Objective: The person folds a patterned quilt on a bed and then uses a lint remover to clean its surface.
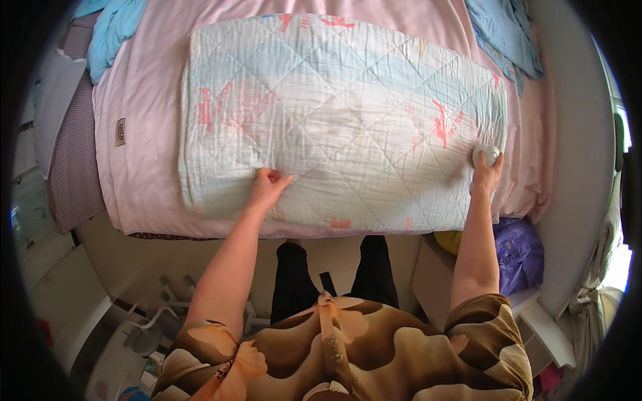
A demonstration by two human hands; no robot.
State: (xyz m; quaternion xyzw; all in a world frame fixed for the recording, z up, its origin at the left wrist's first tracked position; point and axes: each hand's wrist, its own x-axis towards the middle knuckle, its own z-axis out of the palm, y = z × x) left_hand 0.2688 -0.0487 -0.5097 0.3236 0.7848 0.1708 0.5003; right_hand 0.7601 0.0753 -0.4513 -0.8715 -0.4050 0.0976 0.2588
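Observation:
A folded quilted blanket (341,120) lies across the pink bed sheet (145,125). It is pale white and blue, with red printed motifs and diagonal stitching. My right hand (485,173) grips a small white rounded device (485,154) with a round button, over the blanket's right edge. The device's underside is hidden, so I cannot tell whether it touches the cloth. On the blanket's near left part rests my left hand (273,185), its fingers curled and its thumb pointing right. Whether cloth is pinched between those fingers is not clear.
Bright blue fabric (113,40) is bunched at the far left, and more blue cloth (506,40) at the far right. A purple plastic bag (519,253) sits beside the bed at right, near the wall (577,125). A checked panel (77,165) borders the left side.

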